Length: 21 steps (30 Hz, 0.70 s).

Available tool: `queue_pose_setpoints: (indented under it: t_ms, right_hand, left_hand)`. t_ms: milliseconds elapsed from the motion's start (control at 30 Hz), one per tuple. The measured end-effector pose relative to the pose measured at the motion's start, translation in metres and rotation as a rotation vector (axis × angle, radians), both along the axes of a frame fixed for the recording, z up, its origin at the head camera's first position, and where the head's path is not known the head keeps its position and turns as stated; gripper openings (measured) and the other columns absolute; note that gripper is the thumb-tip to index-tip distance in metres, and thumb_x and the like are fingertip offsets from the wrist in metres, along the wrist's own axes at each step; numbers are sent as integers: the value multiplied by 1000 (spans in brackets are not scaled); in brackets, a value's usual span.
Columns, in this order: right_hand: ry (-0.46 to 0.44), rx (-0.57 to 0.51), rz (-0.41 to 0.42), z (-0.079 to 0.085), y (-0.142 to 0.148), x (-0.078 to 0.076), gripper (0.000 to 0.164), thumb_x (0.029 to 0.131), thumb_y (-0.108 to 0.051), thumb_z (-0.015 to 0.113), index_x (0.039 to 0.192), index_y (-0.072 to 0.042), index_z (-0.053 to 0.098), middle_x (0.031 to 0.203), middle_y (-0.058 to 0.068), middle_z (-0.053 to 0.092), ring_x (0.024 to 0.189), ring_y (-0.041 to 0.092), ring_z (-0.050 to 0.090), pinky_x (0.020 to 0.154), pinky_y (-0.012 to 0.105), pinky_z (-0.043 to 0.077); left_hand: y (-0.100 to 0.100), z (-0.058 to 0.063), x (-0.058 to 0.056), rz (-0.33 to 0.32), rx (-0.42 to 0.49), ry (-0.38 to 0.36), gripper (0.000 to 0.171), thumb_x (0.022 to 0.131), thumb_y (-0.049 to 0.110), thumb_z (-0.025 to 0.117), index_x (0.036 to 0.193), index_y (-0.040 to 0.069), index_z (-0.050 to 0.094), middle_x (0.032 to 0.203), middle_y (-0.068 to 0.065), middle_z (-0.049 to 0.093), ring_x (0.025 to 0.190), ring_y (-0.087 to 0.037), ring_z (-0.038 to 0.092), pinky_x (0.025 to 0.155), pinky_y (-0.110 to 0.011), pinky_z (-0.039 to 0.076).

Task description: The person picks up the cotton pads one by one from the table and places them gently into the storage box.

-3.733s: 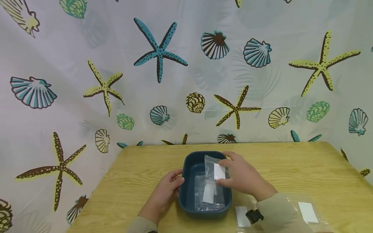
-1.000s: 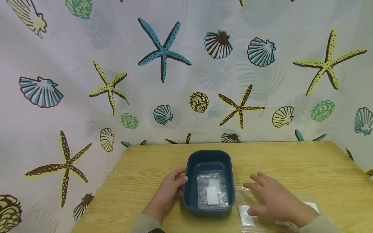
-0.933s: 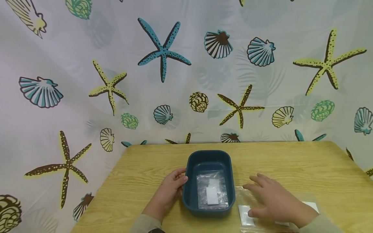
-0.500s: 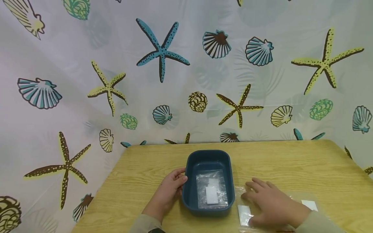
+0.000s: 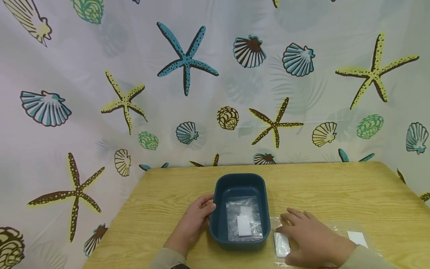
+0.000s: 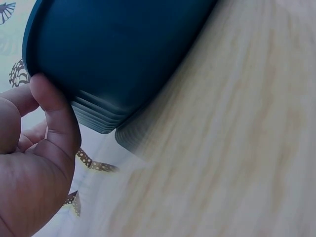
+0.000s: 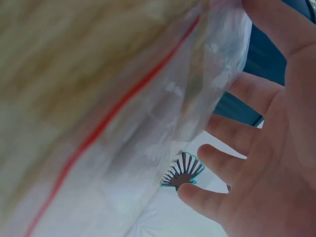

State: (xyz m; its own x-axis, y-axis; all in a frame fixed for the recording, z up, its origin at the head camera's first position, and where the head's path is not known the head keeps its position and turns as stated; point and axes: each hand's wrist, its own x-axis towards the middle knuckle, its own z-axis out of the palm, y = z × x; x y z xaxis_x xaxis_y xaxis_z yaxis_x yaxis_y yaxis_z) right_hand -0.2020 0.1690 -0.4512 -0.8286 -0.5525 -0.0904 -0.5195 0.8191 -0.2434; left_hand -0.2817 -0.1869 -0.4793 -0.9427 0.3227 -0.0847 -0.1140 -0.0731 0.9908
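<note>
My left hand (image 5: 198,215) grips the left wall of a deep blue plastic bin (image 5: 240,244), thumb at the rim; the left wrist view shows the thumb against its outer side. Inside the bin lie clear zip bags (image 5: 231,231) with white cards (image 5: 244,226), overlapping. To the bin's right, my right hand (image 5: 310,239) pinches a clear zip bag with a white card (image 5: 281,245) between thumb and fingers. Up close in the right wrist view, a zip bag (image 7: 153,133) has a red strip and reaches the thumb and index finger; the other fingers are spread. The index fingertip is partly hidden.
Another clear bag with a white card (image 5: 357,238) lies right of my right wrist, partly hidden by the sleeve. The wood-grain table (image 5: 168,186) ends at a white curtain (image 5: 235,82) printed with shells and starfish.
My right hand earlier held a bag over the bin, then came away to the right and down onto the bag beside it. Its fingers have closed in. The left hand stays on the bin.
</note>
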Motion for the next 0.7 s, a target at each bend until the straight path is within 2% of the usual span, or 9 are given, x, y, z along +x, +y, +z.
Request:
queue_pose_setpoints:
  t_ms: [267, 533, 700]
  right_hand:
    - [86, 26, -16, -2, 3, 0, 72, 78, -64, 74, 133, -19, 66, 151, 11, 47, 144, 40, 32, 110, 65, 29]
    - [126, 60, 7, 0, 0, -2, 69, 78, -64, 74, 125, -14, 71, 147, 10, 51, 142, 37, 37, 109, 63, 32]
    - [148, 51, 32, 0, -1, 0, 79, 74, -69, 74, 127, -11, 70, 145, 11, 52, 140, 39, 39, 106, 67, 33]
  left_hand:
    - [0, 0, 0, 1, -9, -2, 47, 107, 12, 52, 151, 1, 41, 116, -17, 58, 85, -17, 59, 72, -30, 53]
    - [-1, -1, -1, 8, -16, -13, 46, 107, 14, 52, 151, 3, 42, 118, -18, 59, 86, -18, 61, 72, -30, 53]
    - [-1, -2, -2, 8, -12, -4, 47, 107, 15, 53, 151, 3, 42, 118, -17, 60, 86, -18, 63, 72, -30, 54]
